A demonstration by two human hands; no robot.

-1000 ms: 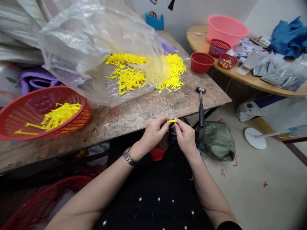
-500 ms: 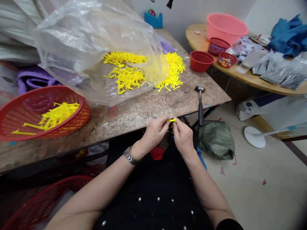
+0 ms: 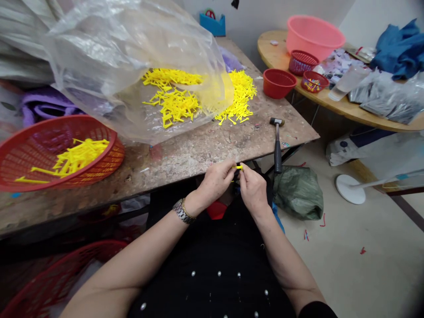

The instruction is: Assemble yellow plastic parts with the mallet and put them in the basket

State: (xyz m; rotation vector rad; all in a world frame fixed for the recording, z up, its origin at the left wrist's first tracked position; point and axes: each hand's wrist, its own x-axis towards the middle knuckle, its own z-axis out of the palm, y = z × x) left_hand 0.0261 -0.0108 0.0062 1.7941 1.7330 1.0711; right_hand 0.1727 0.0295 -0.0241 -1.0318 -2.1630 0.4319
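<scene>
My left hand [image 3: 217, 181] and right hand [image 3: 253, 190] pinched opposite ends of a small yellow piece [image 3: 238, 167], near the front edge of the table [image 3: 198, 152]. A hammer [image 3: 277, 145] lay rightward, handle overhanging that edge.

The yellow sticks [image 3: 243, 95] heaped at the far side look like smooth plastic with a slight gloss. Over part of them stands a clear plastic bag [image 3: 99, 66], thin, crinkled and shiny. The worktable [image 3: 185, 152] has a rough, blotched, matt top. At left, the red basket [image 3: 116, 152] is smooth plastic mesh, and the purple cloth [image 3: 46, 101] is soft and matt. The wristwatch [image 3: 180, 212] has a shiny metal bracelet. At far right, the round table [image 3: 266, 44] looks like smooth wood, the pink basin [image 3: 314, 37] satiny plastic.
</scene>
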